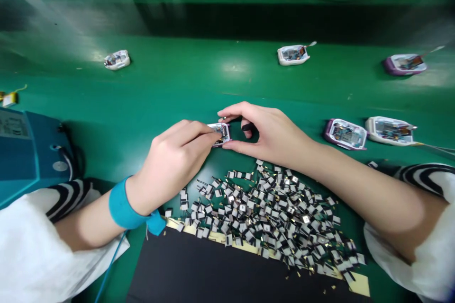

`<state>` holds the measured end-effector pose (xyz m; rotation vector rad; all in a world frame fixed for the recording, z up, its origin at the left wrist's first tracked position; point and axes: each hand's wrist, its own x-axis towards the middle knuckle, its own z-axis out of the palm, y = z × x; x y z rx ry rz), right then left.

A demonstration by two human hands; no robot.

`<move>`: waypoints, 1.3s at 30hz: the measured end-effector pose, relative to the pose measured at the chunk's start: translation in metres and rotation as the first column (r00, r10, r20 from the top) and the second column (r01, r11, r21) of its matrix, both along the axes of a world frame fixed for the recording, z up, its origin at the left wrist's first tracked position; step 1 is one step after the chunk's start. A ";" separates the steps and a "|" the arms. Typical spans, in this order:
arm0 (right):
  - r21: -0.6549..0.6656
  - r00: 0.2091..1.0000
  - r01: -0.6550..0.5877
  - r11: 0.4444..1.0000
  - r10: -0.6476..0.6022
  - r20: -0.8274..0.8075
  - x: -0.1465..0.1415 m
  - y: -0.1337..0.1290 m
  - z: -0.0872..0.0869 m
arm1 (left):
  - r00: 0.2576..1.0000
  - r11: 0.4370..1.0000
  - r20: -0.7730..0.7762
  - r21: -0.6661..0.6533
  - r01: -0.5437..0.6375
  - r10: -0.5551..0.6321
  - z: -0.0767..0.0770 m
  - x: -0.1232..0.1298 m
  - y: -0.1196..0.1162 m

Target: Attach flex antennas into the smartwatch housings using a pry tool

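Note:
A small white-rimmed device housing (224, 133) with a circuit board inside lies on the green table near the middle. My left hand (181, 156), a blue band round its wrist, has its fingers pressed together over the housing's left part; anything between the fingertips is hidden. On the other side, my right hand (265, 130) curves with thumb and forefinger apart, the thumb tip at the housing's lower right edge. A dark item shows by its curled fingers, too unclear to name. Below both hands spreads a heap of small grey-and-black parts (284, 213).
Open housings stand at the right (345, 134), far right (405, 64), back centre (293, 55) and back left (117, 59). A blue machine (28, 151) sits at the left edge. A black mat (199, 270) with a yellowish edge lies in front.

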<state>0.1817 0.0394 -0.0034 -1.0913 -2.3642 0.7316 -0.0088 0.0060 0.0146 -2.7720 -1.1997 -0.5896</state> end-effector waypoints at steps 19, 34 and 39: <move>0.024 1.000 0.005 1.000 -0.005 0.001 0.000 -0.001 0.001 | 0.998 1.000 -0.069 0.002 0.002 -0.002 0.000 0.001 0.002; 0.027 1.000 0.007 1.000 -0.007 0.021 0.000 -0.001 0.001 | 0.999 0.999 -0.035 -0.017 -0.027 0.027 -0.001 0.002 0.001; 0.054 1.000 0.008 0.999 -0.009 0.017 0.000 -0.001 0.001 | 0.999 1.000 -0.039 -0.011 -0.029 0.029 0.000 0.002 0.001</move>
